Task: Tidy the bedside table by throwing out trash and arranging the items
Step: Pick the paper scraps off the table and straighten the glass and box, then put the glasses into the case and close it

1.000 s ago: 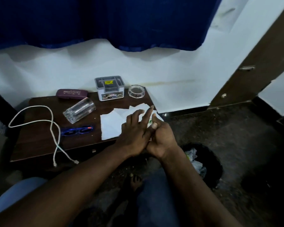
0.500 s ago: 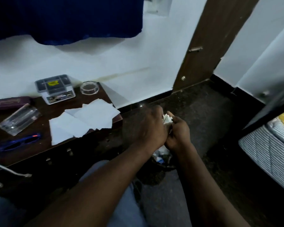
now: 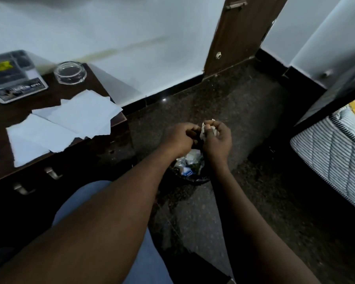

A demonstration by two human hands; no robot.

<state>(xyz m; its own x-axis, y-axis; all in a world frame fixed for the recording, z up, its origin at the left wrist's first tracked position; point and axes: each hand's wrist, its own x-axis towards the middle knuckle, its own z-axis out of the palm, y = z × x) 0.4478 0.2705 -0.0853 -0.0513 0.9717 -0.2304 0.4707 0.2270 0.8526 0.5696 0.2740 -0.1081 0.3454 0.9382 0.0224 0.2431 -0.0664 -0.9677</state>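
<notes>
**Right hand (image 3: 216,141) grips a crumpled white paper wad (image 3: 205,130) above a dark round trash bin (image 3: 195,178)**

At left stands the dark brown wooden bench (image 3: 97,79), carrying torn white paper sheets (image 3: 70,119), a grey plastic compartment box (image 3: 14,76) and a clear round glass dish (image 3: 70,75). The bin sits on the floor (image 3: 234,111), scraps inside, directly under both hands. The left hand (image 3: 179,139) is curled just beside the wad; whether it pinches the paper cannot be told.

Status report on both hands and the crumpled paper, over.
Right hand grips crumpled white paper wad. Left hand curled against it, grip unclear. Both above black round trash bin; nothing blocks the drop.
</notes>
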